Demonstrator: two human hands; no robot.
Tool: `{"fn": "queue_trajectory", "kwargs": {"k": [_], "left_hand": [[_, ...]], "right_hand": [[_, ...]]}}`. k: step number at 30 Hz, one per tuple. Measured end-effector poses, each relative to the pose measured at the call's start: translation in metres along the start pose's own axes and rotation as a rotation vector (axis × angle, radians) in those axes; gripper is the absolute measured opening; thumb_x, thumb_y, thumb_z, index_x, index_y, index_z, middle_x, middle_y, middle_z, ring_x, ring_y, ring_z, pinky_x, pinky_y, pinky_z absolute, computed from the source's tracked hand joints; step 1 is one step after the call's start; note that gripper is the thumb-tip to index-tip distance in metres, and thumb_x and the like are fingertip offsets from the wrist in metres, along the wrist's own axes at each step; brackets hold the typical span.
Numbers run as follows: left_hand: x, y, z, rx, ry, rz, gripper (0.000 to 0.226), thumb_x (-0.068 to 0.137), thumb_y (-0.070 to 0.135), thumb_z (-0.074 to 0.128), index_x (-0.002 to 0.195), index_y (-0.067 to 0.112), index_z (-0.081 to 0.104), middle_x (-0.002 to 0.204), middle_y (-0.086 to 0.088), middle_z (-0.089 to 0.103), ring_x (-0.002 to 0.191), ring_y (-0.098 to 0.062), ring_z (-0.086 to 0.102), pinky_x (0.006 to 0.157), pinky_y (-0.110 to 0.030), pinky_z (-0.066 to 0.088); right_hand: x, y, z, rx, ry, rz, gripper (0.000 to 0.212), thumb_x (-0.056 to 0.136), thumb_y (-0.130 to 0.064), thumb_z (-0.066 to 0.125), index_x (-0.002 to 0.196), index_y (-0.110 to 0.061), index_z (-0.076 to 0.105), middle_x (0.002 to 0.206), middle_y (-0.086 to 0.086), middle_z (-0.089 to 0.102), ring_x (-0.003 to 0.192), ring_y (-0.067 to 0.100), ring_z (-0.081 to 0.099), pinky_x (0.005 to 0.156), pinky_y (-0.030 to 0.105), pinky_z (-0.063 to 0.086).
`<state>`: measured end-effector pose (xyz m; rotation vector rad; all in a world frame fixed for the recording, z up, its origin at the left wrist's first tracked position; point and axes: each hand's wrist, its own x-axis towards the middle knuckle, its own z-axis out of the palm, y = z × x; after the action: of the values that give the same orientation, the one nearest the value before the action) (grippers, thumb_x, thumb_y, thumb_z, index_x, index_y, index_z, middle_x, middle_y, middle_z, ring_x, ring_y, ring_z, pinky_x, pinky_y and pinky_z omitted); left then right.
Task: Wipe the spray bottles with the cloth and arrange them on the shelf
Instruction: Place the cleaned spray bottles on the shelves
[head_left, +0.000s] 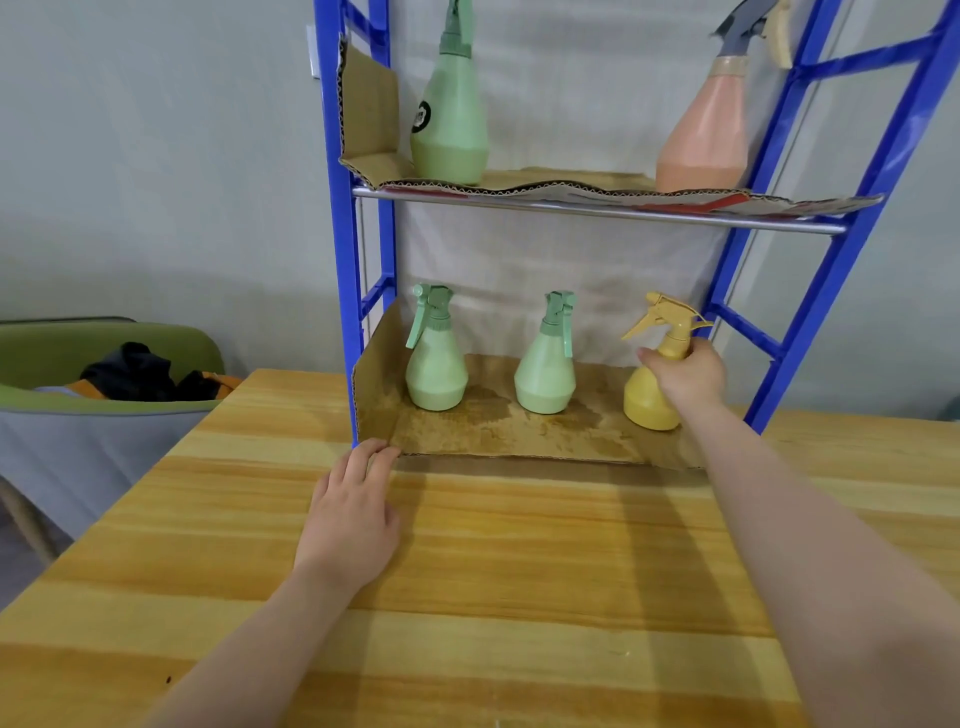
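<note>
The right hand (688, 376) is wrapped round the neck of the yellow bottle (652, 400), which stands at the right of the low shelf (519, 431), beside two green bottles (436, 371). It looks light, stiff, smooth plastic; the neck is the sure hold. The left hand (353, 514) lies flat on the table (519, 597), fingers relaxed.

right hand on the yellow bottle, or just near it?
Touching. Head view shows the right hand with fingers wrapped around the neck of the yellow bottle, which stands on the lower shelf cardboard.
</note>
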<state>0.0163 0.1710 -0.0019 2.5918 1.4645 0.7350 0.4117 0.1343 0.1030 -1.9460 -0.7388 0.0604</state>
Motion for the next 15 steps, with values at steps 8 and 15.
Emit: {"fn": "queue_trajectory", "kwargs": {"k": [8,15], "left_hand": [[0.001,0.001,0.000,0.004,0.004,0.000,0.062,0.083,0.012,0.054,0.143,0.020,0.041,0.147,0.002,0.037,0.136,-0.021,0.037,0.110,-0.039,0.035],[0.001,0.001,-0.001,0.001,-0.001,-0.003,0.062,0.082,0.012,0.054,0.143,0.019,0.042,0.147,0.002,0.038,0.136,-0.021,0.038,0.110,-0.039,0.035]], "right_hand": [[0.005,0.014,-0.015,0.275,-0.212,-0.020,0.048,0.079,-0.022,0.081,0.123,-0.020,0.061,0.123,0.001,0.063,0.115,0.024,0.057,0.101,0.044,0.047],[0.011,0.010,-0.019,0.282,-0.325,-0.087,0.052,0.087,-0.015,0.074,0.134,-0.018,0.054,0.127,0.000,0.061,0.118,0.022,0.056,0.099,0.038,0.044]]}}
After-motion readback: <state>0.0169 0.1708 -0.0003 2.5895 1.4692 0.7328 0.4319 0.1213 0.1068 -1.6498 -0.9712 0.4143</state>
